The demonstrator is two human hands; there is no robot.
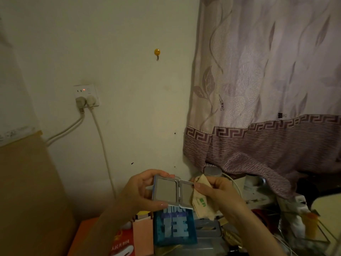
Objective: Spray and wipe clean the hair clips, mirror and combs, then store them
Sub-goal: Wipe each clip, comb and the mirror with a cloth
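Centrally, low in the view: folding mirror (172, 193), opened flat like a book, two silver-framed panes side by side, held up in the air between both hands. Left hand (142, 191) grips the mirror's left pane, fingers curled over its top edge, thumb under its lower edge. Right hand (215, 191) at the mirror's right edge, fingers pinching a beige cloth (201, 200) that bears a small green mark; the cloth lies against the right pane and hangs below it. Hands apart, the mirror spanning the gap.

Below the mirror: cluttered bench, mostly hidden; a blue book (174, 228) with large pale characters directly beneath, a pink box (143, 235) and a red packet (122, 242) to the lower left, a grey tin (208, 231) to the lower right. Left of the mirror, a brown cardboard panel (27, 191). Above the mirror, pale wall with a yellow smiley hook (157, 52); up-left, a wall socket (86, 95) with two plugs and white cables trailing down. Up-right of the mirror, a mauve patterned curtain (267, 80), its hem bunched.

Both forearms rise from the bottom edge, converging on the mirror.
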